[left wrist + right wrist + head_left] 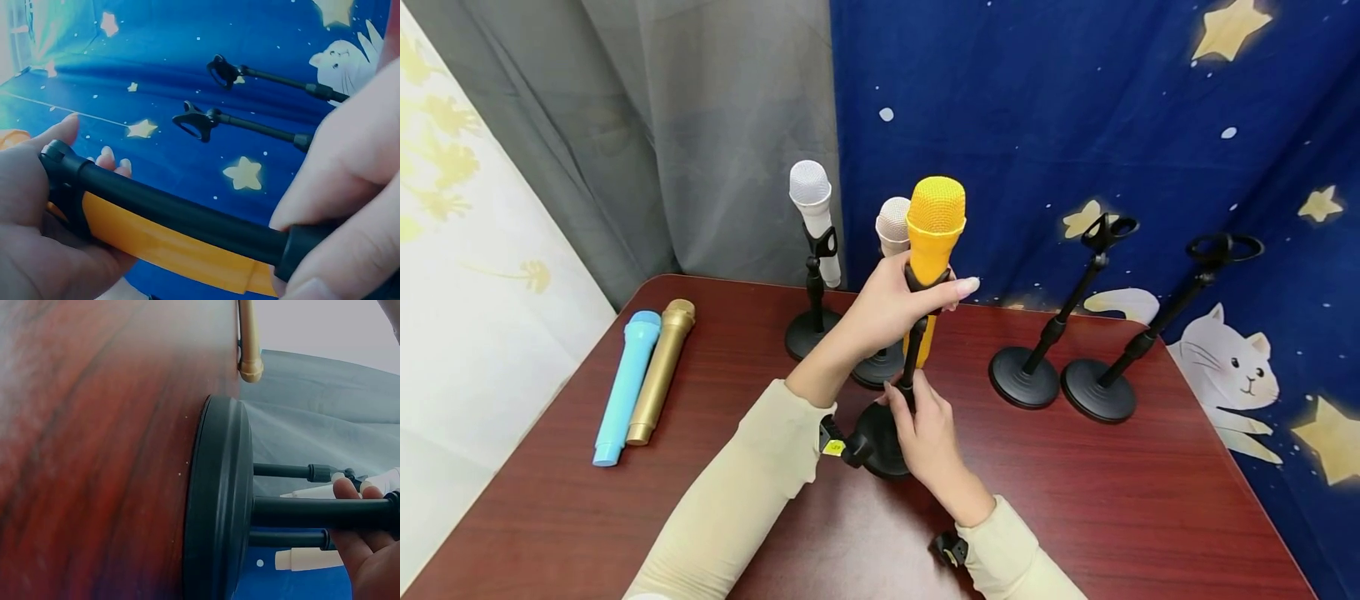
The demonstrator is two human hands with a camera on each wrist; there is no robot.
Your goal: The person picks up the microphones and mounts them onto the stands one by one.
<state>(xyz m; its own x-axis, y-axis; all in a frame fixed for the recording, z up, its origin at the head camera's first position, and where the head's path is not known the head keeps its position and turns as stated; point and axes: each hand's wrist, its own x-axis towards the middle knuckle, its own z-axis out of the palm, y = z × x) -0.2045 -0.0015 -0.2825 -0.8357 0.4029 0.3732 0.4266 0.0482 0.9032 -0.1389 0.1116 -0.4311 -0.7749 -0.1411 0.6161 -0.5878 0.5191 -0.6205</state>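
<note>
A yellow microphone (936, 221) sits in the clip of a black desktop microphone stand (883, 442), whose round base is on the table. My left hand (887, 304) holds the microphone at the clip, thumb across the front. In the left wrist view, the yellow handle (169, 244) runs alongside the black pole (187, 209). Lower down, my right hand (928, 429) grips the stand's pole at its collar. The right wrist view shows the fingers (356, 550) of that hand around the pole, above the thick base (219, 500).
Behind stand a white microphone (810, 187) and a pale one (893, 223), each on a stand. Two stands with bare clips (1026, 375) (1097, 387) are at the right. A blue microphone (625, 387) and a gold one (661, 371) lie at the left of the table (1075, 508).
</note>
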